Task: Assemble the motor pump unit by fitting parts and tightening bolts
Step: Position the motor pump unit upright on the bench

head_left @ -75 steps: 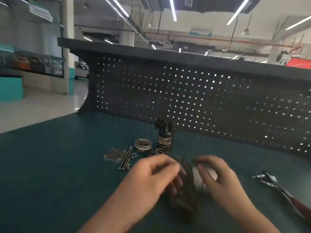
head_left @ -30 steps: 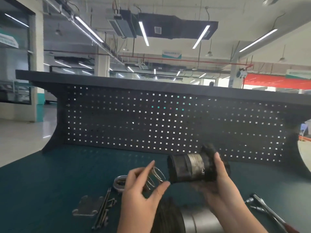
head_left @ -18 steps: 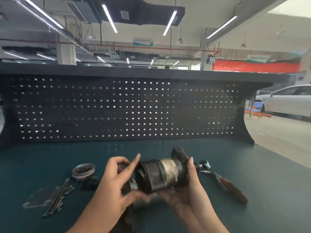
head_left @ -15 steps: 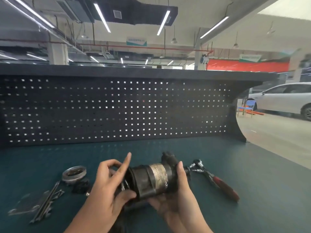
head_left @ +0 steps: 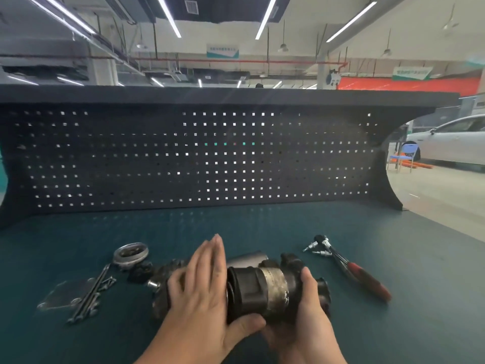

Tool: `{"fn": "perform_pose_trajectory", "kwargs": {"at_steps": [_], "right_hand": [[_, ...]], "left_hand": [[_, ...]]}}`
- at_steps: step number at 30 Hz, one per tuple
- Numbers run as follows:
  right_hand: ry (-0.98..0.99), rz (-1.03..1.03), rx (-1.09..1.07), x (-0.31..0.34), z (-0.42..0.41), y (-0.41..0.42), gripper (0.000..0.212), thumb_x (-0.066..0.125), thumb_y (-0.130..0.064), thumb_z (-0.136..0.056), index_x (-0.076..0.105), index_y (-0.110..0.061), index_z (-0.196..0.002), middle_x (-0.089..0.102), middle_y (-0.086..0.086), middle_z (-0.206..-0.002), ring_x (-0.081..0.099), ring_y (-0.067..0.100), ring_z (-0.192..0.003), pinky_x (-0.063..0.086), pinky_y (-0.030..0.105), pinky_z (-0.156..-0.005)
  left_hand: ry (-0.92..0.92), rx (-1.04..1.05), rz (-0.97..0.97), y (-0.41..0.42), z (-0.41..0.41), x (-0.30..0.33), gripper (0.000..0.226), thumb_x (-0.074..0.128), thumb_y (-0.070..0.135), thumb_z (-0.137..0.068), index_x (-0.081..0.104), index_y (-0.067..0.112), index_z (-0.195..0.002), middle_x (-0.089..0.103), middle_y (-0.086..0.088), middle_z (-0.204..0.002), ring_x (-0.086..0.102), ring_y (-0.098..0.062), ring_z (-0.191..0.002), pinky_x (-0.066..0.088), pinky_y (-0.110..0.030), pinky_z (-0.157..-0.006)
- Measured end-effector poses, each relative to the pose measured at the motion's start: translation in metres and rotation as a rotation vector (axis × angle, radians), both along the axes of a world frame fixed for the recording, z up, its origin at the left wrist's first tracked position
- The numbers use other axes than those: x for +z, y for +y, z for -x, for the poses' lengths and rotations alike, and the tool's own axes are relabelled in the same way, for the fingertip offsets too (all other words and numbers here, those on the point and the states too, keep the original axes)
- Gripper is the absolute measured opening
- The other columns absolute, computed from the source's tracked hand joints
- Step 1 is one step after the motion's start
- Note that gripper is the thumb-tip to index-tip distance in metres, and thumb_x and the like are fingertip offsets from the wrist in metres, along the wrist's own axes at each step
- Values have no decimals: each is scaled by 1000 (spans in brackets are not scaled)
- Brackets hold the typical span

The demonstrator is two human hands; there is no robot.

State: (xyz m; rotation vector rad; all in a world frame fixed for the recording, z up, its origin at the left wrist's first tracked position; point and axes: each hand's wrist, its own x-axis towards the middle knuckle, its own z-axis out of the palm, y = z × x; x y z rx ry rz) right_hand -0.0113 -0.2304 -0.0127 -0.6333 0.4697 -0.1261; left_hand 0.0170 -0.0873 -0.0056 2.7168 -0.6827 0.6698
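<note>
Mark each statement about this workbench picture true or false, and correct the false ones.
1. The right hand grips the pump body. True.
2. The left hand lies flat against the pump body's open end. True.
3. The ratchet wrench lies left of both hands. False: it lies to their right.
4. The long bolts hang on the pegboard. False: they lie on the bench mat.

left of the pump [head_left: 265, 290] lie a ring [head_left: 130, 254], bolts [head_left: 91, 292] and a plate [head_left: 61, 295]; a ratchet [head_left: 349, 269] lies right of it; the bench [head_left: 236, 224] behind it is bare up to the pegboard [head_left: 210, 158].
</note>
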Motion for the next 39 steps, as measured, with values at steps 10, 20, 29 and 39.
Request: {"fn": "perform_pose_trajectory", "kwargs": {"at_steps": [10, 20, 29, 39], "right_hand": [[213, 336, -6, -19, -20, -11, 53, 62, -50, -86, 60, -2, -110, 64, 21, -109, 66, 40, -86, 57, 54, -61], [371, 678, 304, -15, -11, -40, 60, 52, -59, -91, 63, 0, -86, 70, 26, -84, 66, 30, -53, 47, 21, -38], [320, 1157, 601, 12, 1, -85, 62, 62, -57, -83, 66, -8, -46, 59, 10, -47, 55, 21, -37, 40, 17, -40], [624, 1908, 139, -14, -94, -191, 41, 60, -50, -83, 56, -16, -105, 60, 5, -107, 55, 28, -109, 41, 32, -79]], "left_hand": [[3, 202, -206, -6, 2, -19, 108, 34, 84, -59, 70, -1, -115, 59, -13, -135, 42, -27, -127, 45, -59, -88], [264, 168, -185, -2, -6, -25, 98, 57, 83, -62, 8, 51, -140, -15, 17, -152, -13, -19, -143, 5, -59, -108], [276, 149, -200, 9, -19, -25, 86, 65, 78, -54, 29, 53, -128, -9, 20, -153, -11, -15, -143, 4, -54, -107], [260, 61, -211, 27, -45, -21, 82, 62, 81, -56, 29, 56, -127, -15, 28, -154, -12, -11, -145, 4, -50, -112]]}}
